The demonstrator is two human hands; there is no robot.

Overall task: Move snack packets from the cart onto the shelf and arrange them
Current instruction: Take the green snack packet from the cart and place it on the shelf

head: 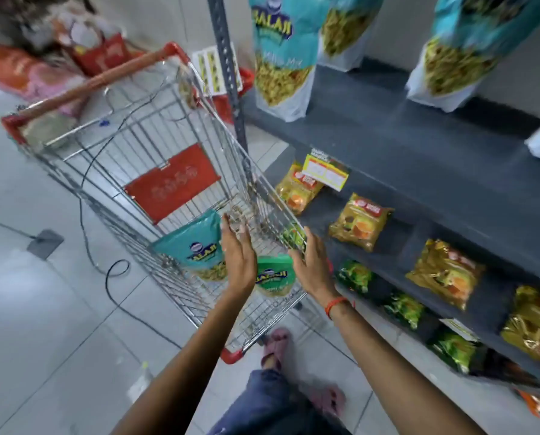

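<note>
A wire shopping cart (130,171) with red trim stands left of the dark grey shelf (419,146). Two snack packets lie in its basket: a teal one (190,246) and a green one (273,274). My left hand (237,255) hovers above the basket between the two packets, fingers apart and holding nothing. My right hand (309,262) is beside the green packet, at the cart's right rim, also empty with fingers spread. Three teal packets (281,54) stand upright on the shelf's upper board.
Lower shelf boards hold yellow packets (359,221) and green packets (356,276), with a price tag (325,172) on the edge. A black cable (115,271) trails over the tiled floor. Red and orange bags (27,70) are piled behind the cart. My feet (275,346) are by the cart.
</note>
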